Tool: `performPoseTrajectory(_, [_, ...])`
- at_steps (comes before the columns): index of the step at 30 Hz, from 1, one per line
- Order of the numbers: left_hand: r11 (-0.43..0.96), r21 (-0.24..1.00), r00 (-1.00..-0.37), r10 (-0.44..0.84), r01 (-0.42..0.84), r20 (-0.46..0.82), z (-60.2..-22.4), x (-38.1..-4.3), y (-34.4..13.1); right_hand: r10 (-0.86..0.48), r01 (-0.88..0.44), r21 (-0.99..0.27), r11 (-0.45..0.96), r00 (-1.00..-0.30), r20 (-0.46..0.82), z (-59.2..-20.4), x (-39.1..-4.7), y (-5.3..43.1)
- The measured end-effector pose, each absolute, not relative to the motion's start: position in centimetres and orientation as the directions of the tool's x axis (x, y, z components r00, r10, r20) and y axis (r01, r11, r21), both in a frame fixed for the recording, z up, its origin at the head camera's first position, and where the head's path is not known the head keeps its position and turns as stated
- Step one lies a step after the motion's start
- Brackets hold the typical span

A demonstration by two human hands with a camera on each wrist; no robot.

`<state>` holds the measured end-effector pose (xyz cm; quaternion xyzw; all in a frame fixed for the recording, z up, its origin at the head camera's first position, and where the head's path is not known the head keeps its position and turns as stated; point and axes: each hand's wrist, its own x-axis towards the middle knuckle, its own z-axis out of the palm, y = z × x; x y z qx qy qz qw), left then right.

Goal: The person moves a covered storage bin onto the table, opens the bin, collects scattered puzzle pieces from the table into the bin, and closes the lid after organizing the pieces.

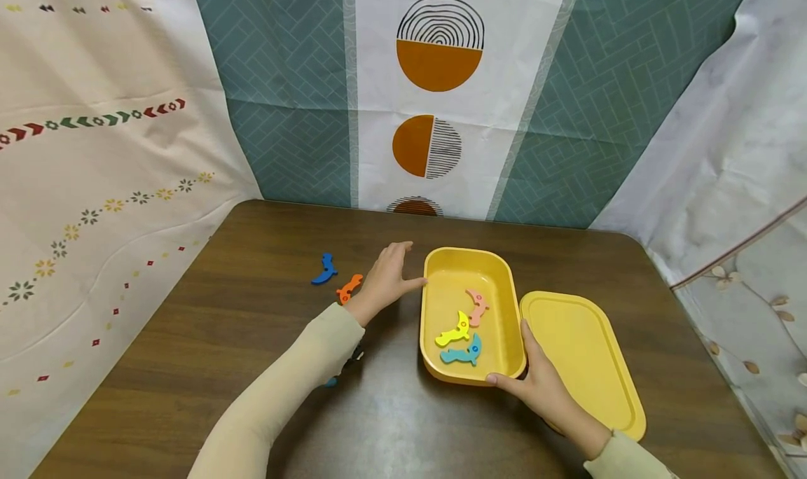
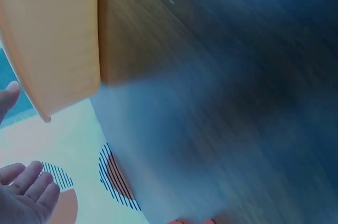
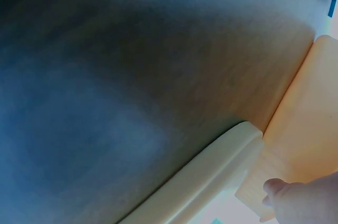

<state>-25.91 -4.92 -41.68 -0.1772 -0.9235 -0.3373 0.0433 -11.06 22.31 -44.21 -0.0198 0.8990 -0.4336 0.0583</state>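
A yellow plastic box [image 1: 431,353] stands on the table, with a pink piece [image 1: 477,308], a yellow piece [image 1: 455,330] and a light-blue piece [image 1: 463,351] inside, all small, flat and bird-like in outline. My right hand [image 1: 536,377] holds the box's near right corner, thumb along the front wall and fingers at the right side. At the box's left rim is my left hand [image 1: 387,278], its fingers extended and its thumb tip right at the rim. In the left wrist view that hand [image 2: 24,197] shows spread beside the box wall, with nothing in it.
The yellow lid [image 1: 583,353] lies right of the box, beneath the right forearm. Left of the left hand are a dark-blue piece [image 1: 325,269] and an orange piece [image 1: 349,288]. More pieces peek from behind the left sleeve [image 1: 290,367]. Patterned cloth [image 1: 290,157] hangs behind the table.
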Motion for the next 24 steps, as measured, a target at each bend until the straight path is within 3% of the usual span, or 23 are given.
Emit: performPoseTrajectory(24, [0.79,0.563,-0.969,0.228,0.243,0.098,-42.2,-25.8,-8.6,-0.083,0.027,-0.753,0.658,-0.991,-0.108,-44.0,-11.2,22.5])
